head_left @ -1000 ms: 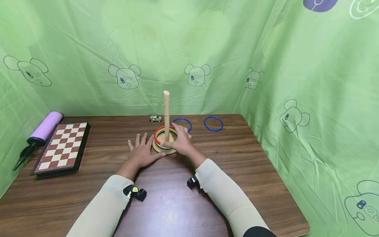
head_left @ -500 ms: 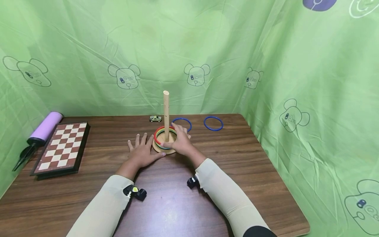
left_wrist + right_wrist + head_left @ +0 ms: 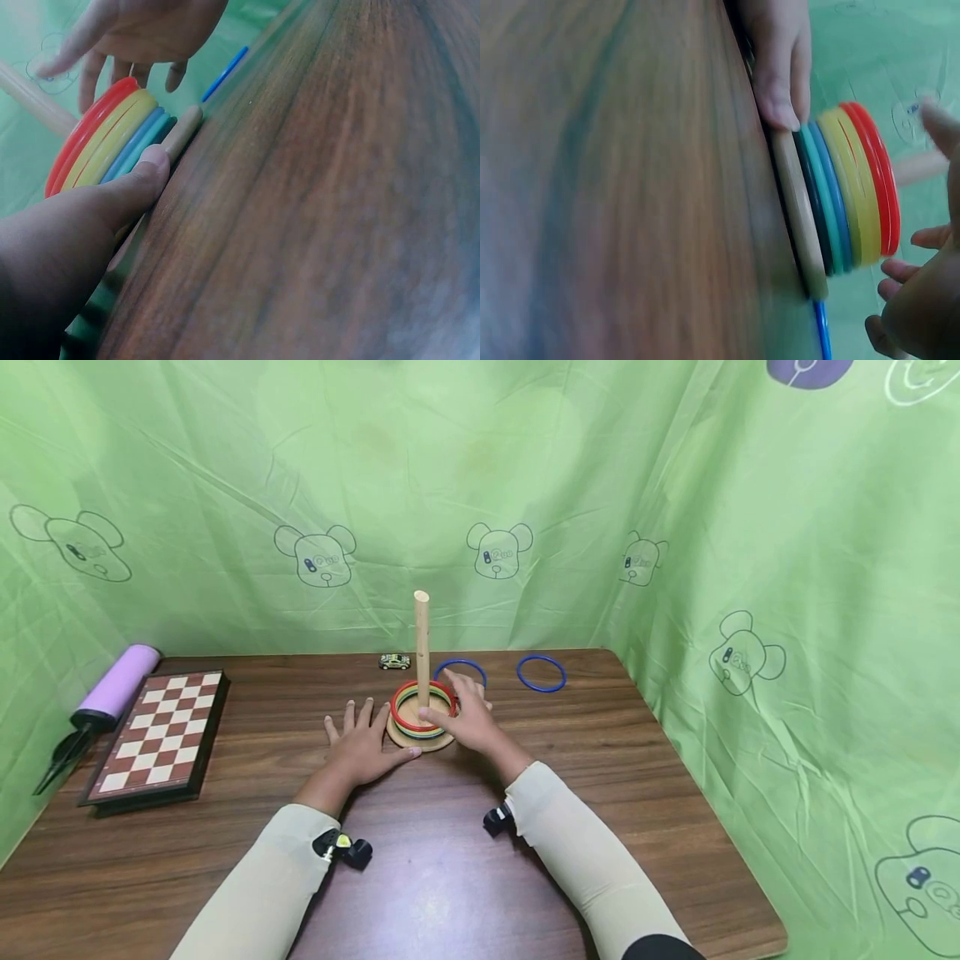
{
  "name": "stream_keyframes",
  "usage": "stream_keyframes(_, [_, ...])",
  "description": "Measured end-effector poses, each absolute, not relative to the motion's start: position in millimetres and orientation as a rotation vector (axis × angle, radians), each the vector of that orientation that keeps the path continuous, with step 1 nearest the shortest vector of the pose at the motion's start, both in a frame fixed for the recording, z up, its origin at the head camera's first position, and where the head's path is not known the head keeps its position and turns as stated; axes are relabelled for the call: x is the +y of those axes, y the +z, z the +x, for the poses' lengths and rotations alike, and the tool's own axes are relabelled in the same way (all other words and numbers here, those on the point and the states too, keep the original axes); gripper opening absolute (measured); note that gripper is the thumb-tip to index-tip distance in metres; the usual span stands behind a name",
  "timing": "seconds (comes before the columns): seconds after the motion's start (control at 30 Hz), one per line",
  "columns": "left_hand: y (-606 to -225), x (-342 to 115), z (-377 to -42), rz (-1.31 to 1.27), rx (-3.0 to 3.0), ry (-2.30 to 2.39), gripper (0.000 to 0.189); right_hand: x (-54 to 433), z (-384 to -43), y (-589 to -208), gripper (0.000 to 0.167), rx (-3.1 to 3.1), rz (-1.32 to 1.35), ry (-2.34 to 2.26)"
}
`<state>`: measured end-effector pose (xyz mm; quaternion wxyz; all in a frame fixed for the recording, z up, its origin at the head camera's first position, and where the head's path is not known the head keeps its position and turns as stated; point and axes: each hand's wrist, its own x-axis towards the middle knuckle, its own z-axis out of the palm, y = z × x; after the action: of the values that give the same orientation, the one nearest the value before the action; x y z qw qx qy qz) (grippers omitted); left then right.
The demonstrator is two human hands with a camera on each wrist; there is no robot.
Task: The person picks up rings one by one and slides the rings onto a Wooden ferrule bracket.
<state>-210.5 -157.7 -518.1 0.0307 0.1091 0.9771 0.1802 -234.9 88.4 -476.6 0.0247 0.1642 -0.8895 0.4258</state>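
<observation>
A wooden peg point(image 3: 422, 643) rises from a round wooden base point(image 3: 441, 744) on the table. Around it lies a stack of rings, with red rings point(image 3: 874, 172) on top, then yellow rings point(image 3: 851, 187), a blue one and green ones below in the right wrist view. My left hand point(image 3: 360, 752) rests spread beside the base, its thumb touching the base's edge. Just right of the stack, my right hand point(image 3: 474, 720) hovers with fingers apart, holding nothing. Beyond it a blue ring point(image 3: 461, 662) lies on the table, partly hidden by that hand.
Another blue ring point(image 3: 542, 673) lies farther right. A toy car point(image 3: 394, 662) stands at the table's back edge. At the left are a folding chessboard point(image 3: 161, 731) and a purple hand pump point(image 3: 120, 685). Green curtains point(image 3: 570, 527) enclose the back and sides.
My right hand has let go of the red ring, which now lies flat on the stack. It has drawn slightly to the right, while my left hand has stayed in place.
</observation>
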Motion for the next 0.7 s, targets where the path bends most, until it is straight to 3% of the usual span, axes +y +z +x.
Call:
stream_keyframes(0.2, [-519.2,-158.4,-212.3,0.328,3.006,0.554,0.124,107.8,-242.8,-479.1,0.105,-2.687,0.529,1.406])
stream_keyframes(0.7, [-519.4,-156.6,-210.5,0.327,3.015,0.552,0.125,131.6,-266.6,-504.8,0.076,-2.616,0.321,1.562])
